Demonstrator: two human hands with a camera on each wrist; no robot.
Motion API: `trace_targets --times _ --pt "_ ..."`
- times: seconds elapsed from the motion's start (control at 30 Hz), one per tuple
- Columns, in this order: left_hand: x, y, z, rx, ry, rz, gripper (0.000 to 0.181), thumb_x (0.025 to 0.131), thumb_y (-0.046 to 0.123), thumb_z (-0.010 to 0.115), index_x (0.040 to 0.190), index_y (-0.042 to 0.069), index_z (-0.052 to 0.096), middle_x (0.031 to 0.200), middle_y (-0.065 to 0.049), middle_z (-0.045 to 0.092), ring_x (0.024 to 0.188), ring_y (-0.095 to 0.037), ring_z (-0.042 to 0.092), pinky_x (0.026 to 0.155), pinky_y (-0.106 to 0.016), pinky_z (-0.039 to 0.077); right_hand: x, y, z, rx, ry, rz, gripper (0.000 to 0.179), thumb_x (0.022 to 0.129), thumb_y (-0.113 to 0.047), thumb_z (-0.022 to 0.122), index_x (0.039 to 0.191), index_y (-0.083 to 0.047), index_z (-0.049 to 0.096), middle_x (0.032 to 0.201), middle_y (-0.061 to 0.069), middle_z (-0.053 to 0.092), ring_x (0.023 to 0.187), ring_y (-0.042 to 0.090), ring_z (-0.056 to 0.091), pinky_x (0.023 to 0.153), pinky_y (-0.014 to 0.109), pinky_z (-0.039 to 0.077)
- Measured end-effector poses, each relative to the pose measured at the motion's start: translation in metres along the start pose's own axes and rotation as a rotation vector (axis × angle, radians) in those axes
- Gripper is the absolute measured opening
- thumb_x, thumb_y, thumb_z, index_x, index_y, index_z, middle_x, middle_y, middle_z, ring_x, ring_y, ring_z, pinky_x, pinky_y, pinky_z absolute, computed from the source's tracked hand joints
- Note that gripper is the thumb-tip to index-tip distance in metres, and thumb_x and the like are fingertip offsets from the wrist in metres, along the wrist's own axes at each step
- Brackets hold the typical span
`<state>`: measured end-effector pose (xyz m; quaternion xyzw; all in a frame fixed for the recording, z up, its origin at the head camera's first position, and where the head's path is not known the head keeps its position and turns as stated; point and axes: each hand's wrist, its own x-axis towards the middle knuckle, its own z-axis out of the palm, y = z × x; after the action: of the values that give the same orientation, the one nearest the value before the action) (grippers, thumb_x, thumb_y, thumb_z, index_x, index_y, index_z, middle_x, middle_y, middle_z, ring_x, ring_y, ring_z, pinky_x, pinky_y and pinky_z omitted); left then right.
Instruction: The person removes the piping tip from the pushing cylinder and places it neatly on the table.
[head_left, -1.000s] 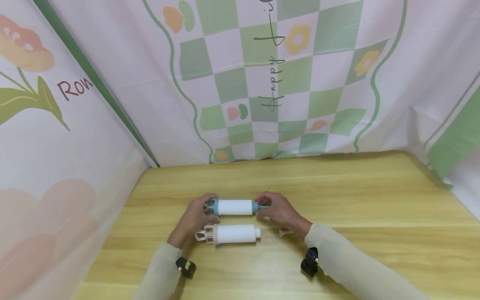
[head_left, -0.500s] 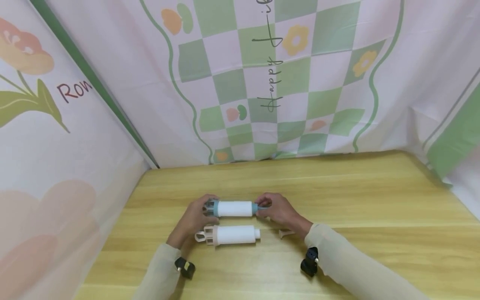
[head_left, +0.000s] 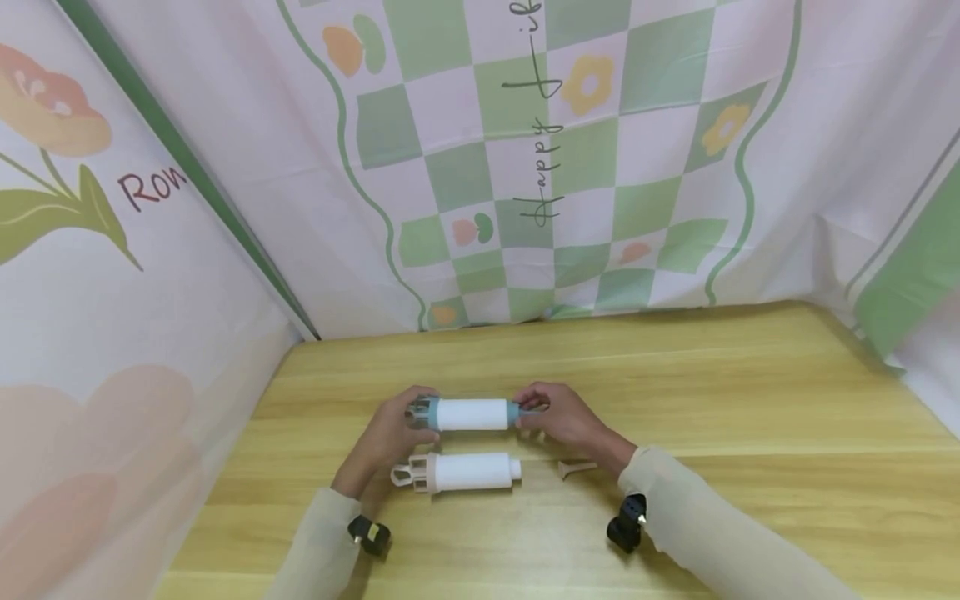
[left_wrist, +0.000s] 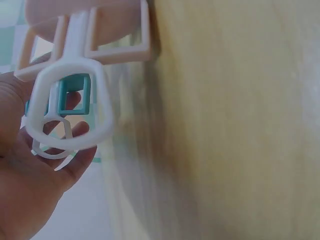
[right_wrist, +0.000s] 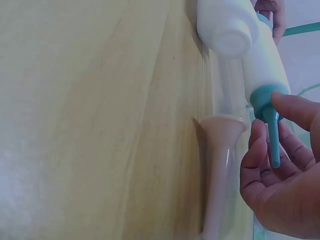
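Wooden table [head_left: 750, 400], blue-trimmed white tube [head_left: 471, 414] — left fingers [left_wrist: 80, 167] curled round one end; right fingers [right_wrist: 255, 156] pinching its blue cap [right_wrist: 264, 98]

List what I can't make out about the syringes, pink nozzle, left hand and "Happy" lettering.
Pink nozzle, tip: cut off by the bottom edge, right wrist view; behind the right arm, head view.
Teal-trimmed syringe and pink-trimmed syringe, insides: hidden by opaque barrels, head and right wrist views.
Left hand: mostly beyond top edge, right wrist view.
"Happy" lettering, end: cut off by top edge, head view.
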<state>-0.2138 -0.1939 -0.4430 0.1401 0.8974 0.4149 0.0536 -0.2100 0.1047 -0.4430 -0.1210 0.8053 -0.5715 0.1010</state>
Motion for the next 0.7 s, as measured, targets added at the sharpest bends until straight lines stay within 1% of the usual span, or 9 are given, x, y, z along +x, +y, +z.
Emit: trace_targets --times 0.07,0.2,0.27,0.43,0.5,0.6,0.7 --pt "0.0 0.003 0.0 0.007 0.0 0.006 0.057 0.081 0.006 0.082 0.133 0.015 0.06 0.131 -0.007 0.059 0.101 -0.022 0.059 0.083 -0.039 0.054 -0.002 0.001 -0.002 0.009 -0.001 0.005 0.031 0.089 -0.011 0.075 0.117 0.001 0.066 0.106 0.01 0.065 0.098 0.027 0.06 0.077 0.036 0.054" --pt "0.0 0.011 0.0 0.021 -0.002 0.029 0.059 0.082 0.009 0.083 0.135 0.014 0.058 0.129 -0.007 0.06 0.1 -0.023 0.059 0.081 -0.039 0.054 -0.006 -0.001 -0.009 0.036 0.004 0.022 0.034 0.09 -0.014 0.075 0.12 -0.001 0.065 0.11 0.011 0.065 0.098 0.025 0.06 0.08 0.04 0.055" --pt "0.001 0.015 0.0 0.011 0.0 0.054 0.059 0.082 0.01 0.083 0.135 0.014 0.058 0.126 -0.006 0.062 0.101 -0.023 0.06 0.083 -0.04 0.054 -0.007 -0.002 -0.015 0.064 0.002 0.026 0.034 0.091 -0.014 0.074 0.121 0.0 0.064 0.112 0.012 0.064 0.098 0.024 0.061 0.083 0.042 0.055" --pt "0.003 0.028 0.0 -0.031 0.029 0.154 0.055 0.08 0.007 0.084 0.13 0.012 0.061 0.116 -0.005 0.065 0.097 -0.023 0.062 0.088 -0.044 0.054 -0.009 -0.004 -0.032 0.149 -0.016 0.009 0.037 0.093 -0.011 0.072 0.125 0.003 0.061 0.115 0.016 0.063 0.099 0.028 0.063 0.086 0.048 0.055" --pt "0.004 0.033 0.0 -0.036 0.048 0.182 0.055 0.078 0.005 0.084 0.128 0.011 0.063 0.113 -0.005 0.066 0.093 -0.024 0.063 0.086 -0.044 0.055 -0.01 -0.006 -0.036 0.178 -0.031 0.004 0.038 0.094 -0.011 0.071 0.126 0.005 0.06 0.116 0.017 0.062 0.101 0.031 0.064 0.087 0.049 0.055" --pt "0.006 0.039 0.0 -0.042 0.071 0.19 0.056 0.075 0.004 0.086 0.126 0.013 0.065 0.111 -0.004 0.066 0.091 -0.025 0.063 0.084 -0.041 0.055 -0.014 -0.009 -0.042 0.213 -0.046 -0.001 0.04 0.094 -0.01 0.071 0.128 0.007 0.057 0.117 0.019 0.06 0.103 0.037 0.063 0.088 0.05 0.055" --pt "0.008 0.045 0.0 -0.051 0.083 0.191 0.057 0.074 0.003 0.087 0.126 0.013 0.066 0.109 -0.003 0.066 0.09 -0.027 0.063 0.082 -0.04 0.056 -0.018 -0.012 -0.047 0.231 -0.04 -0.006 0.041 0.094 -0.01 0.071 0.129 0.008 0.056 0.118 0.021 0.059 0.104 0.041 0.062 0.088 0.05 0.056"
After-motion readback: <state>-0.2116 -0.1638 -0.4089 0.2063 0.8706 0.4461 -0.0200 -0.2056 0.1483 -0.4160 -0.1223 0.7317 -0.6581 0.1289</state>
